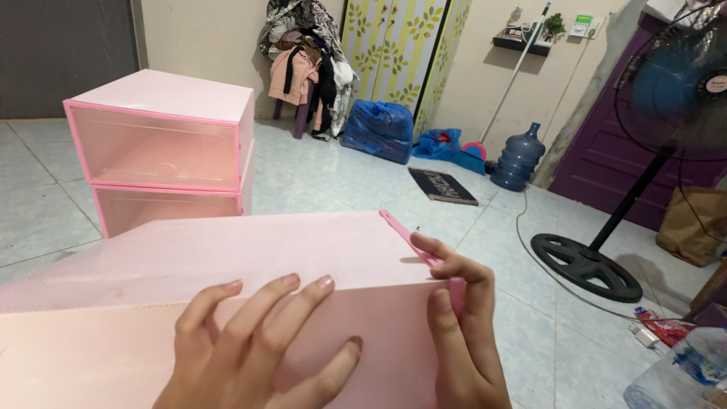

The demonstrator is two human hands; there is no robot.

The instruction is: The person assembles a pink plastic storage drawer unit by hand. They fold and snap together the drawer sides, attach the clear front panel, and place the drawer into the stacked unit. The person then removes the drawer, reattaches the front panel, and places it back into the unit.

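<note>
Tiled floor (pixel 318 178), pink box (pixel 227 250), standing fan (pixel 666 98)

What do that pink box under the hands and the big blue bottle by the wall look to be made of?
The pink box looks like thin matte plastic sheet: light shows through its top panel, which has a faint fine texture, and a darker pink edge strip. The blue bottle seems clear tinted hard plastic, glossy and see-through.
</note>
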